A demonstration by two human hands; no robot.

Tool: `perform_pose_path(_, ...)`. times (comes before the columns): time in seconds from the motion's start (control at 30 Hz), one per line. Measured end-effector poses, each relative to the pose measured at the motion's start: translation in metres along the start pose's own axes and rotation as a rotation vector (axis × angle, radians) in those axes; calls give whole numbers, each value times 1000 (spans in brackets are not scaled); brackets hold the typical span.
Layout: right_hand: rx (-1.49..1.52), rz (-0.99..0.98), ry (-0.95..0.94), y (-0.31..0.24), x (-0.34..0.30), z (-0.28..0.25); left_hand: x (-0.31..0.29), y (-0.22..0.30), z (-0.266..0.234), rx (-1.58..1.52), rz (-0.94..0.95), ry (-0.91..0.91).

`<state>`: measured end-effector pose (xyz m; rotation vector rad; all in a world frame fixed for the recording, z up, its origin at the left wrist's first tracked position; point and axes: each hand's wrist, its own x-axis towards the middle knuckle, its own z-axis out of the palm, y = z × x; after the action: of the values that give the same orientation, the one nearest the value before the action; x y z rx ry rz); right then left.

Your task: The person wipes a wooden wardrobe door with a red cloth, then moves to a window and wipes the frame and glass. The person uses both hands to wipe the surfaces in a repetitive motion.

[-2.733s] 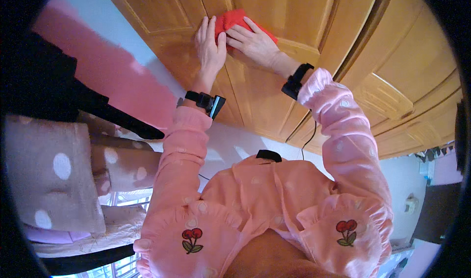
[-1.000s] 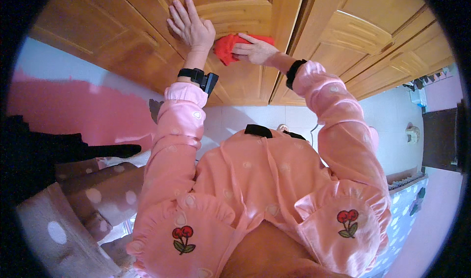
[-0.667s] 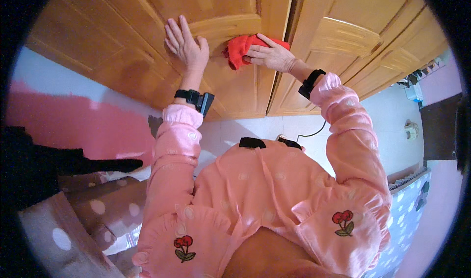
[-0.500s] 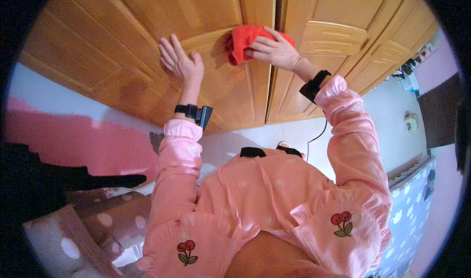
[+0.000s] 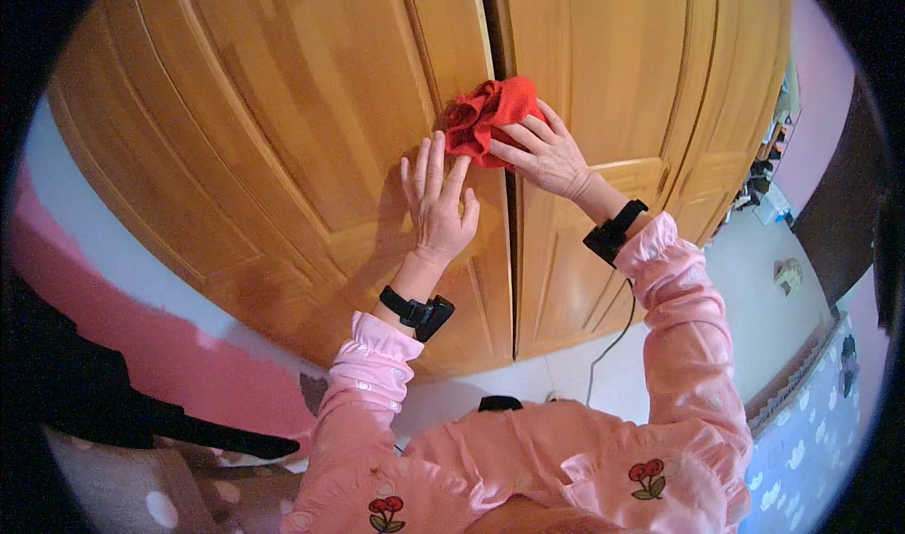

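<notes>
A crumpled red cloth [image 5: 488, 119] lies against the wooden wardrobe doors [image 5: 320, 110], over the dark gap between two of them. My right hand [image 5: 545, 152] holds it from the right, its fingers pressed over the fabric. Just left of and below the cloth, my left hand [image 5: 438, 209] is open with fingers spread, its fingertips close to the cloth's lower edge; whether they touch it I cannot tell. Both wrists wear black straps with small boxes.
A thin cable [image 5: 603, 355] hangs below my right wrist. Toward the right are a patterned blue bedspread [image 5: 811, 430] and small items [image 5: 759, 180] by the wall. A pink-and-white wall [image 5: 179, 327] and a dark object [image 5: 85, 374] stand at the left.
The view has tilted up the doors. The red cloth and my right hand have shifted to the door gap. My left hand has moved right, much closer to the cloth.
</notes>
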<state>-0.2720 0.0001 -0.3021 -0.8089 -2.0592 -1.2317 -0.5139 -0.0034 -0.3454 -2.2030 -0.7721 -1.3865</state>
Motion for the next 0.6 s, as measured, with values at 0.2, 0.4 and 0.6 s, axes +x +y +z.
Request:
perform_pose_path(0.2, -89, -65, 64, 59, 79, -35, 86, -8, 1, -22, 89, 198)
perform_pose_path(0.4, -102, -137, 143, 113, 162, -85, 169, -5, -6, 12, 72, 346)
perform_pose_path(0.6, -244, -47, 341, 170, 239, -102, 191, -6, 7, 325, 85, 341)
